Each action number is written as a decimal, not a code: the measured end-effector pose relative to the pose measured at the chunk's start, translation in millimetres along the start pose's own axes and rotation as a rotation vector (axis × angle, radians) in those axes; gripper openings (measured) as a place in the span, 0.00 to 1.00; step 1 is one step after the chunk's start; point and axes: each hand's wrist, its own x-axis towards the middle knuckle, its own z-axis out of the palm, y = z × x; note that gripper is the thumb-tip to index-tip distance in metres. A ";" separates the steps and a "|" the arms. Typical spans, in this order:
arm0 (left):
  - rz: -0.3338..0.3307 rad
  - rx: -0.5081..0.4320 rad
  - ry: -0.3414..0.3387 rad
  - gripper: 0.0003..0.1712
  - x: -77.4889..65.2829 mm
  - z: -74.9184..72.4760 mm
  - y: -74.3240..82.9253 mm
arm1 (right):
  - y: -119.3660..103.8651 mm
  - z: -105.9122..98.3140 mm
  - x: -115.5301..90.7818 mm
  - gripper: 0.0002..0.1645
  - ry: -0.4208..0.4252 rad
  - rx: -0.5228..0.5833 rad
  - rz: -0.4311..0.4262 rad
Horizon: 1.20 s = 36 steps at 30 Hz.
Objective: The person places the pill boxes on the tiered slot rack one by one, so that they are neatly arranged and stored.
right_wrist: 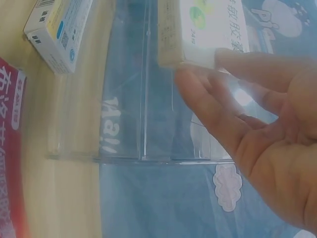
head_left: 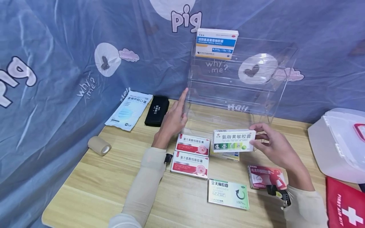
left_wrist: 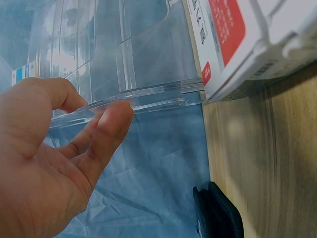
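A black case [head_left: 157,111] is placed just left of the left hand [head_left: 172,120], by which the clear rack [head_left: 232,86] is pinched. Between the hands, red-and-white boxes [head_left: 189,163] are seen, then a white-and-green box [head_left: 233,141], gripped by the right hand [head_left: 273,145].

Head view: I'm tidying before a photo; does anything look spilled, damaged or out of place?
Nothing looks spilled or visibly damaged. Only the tan roll is slightly odd: it lies on its curved side near the left edge of the table, where it might roll off.
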 end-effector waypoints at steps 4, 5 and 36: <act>0.004 -0.004 0.003 0.61 0.1 0.1 0.8 | -3.4 -1.1 1.3 0.29 0.023 0.002 -0.001; 0.005 -0.005 0.004 0.61 0.0 0.1 1.0 | -4.2 -1.5 1.8 0.29 0.029 -0.004 0.000; -0.015 -0.012 -0.014 0.62 -2.7 -2.4 3.0 | -44.3 -70.7 89.4 0.31 0.876 0.150 0.142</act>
